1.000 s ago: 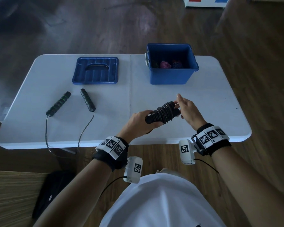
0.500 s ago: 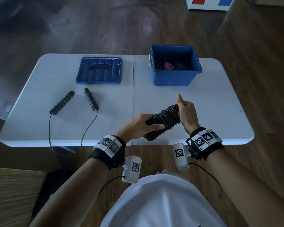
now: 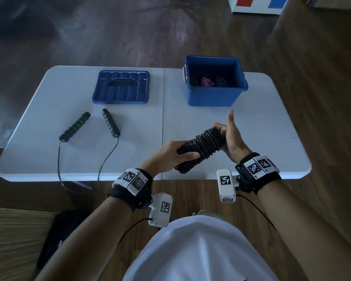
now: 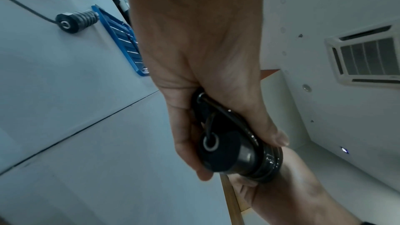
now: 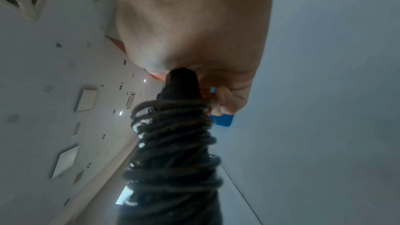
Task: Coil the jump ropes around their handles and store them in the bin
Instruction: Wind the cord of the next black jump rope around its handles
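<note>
Above the table's near edge I hold a black jump rope (image 3: 203,144), its cord coiled tightly round both handles. My left hand (image 3: 170,154) grips the near ends of the handles (image 4: 218,150). My right hand (image 3: 229,136) grips the far end of the bundle (image 5: 173,136), thumb pointing up. A second jump rope lies uncoiled at the left: a green-ringed handle (image 3: 75,126) and a black handle (image 3: 110,122), with the cord hanging over the front edge. The open blue bin (image 3: 215,86) stands at the back right with coloured items inside.
The bin's blue lid (image 3: 121,87) lies flat at the back left of the white folding table (image 3: 261,118). A dark bag (image 3: 57,236) sits on the wooden floor at my lower left.
The coiled bundle has tilted, its near end dropping toward me. My right hand has turned round the far end, thumb now raised. The second rope has not moved.
</note>
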